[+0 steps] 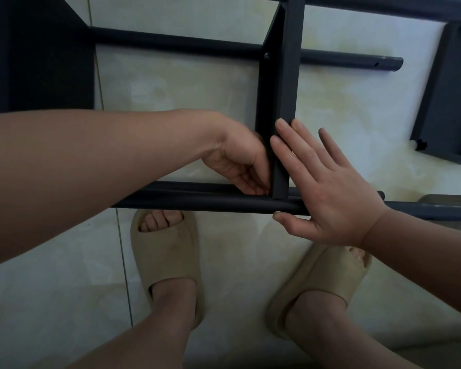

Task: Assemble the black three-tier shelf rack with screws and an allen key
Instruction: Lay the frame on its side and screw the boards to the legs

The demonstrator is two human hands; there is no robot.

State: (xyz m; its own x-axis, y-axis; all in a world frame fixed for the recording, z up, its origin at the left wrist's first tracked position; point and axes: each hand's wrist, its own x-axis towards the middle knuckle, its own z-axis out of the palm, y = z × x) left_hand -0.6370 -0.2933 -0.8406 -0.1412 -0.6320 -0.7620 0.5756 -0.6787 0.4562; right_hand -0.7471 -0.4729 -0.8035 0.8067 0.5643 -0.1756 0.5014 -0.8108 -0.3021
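The black rack lies on its side on the tiled floor. A shelf panel (pixel 288 75) runs away from me and meets the near round tube (pixel 197 202) at a joint. My left hand (pixel 240 158) has its fingers bunched down at that joint on the panel's left side; whatever they hold is hidden. My right hand (pixel 330 190) lies flat with straight fingers against the panel's right face, its thumb under the near tube. A fitted screw head (pixel 267 55) shows where the panel meets the middle tube (pixel 171 43). No allen key is visible.
Another fitted shelf panel (pixel 43 57) fills the upper left. A loose black panel (pixel 447 97) lies on the floor at the right. A far tube (pixel 383 6) crosses the top. My feet in beige slippers (pixel 168 262) (pixel 328 283) stand just under the near tube.
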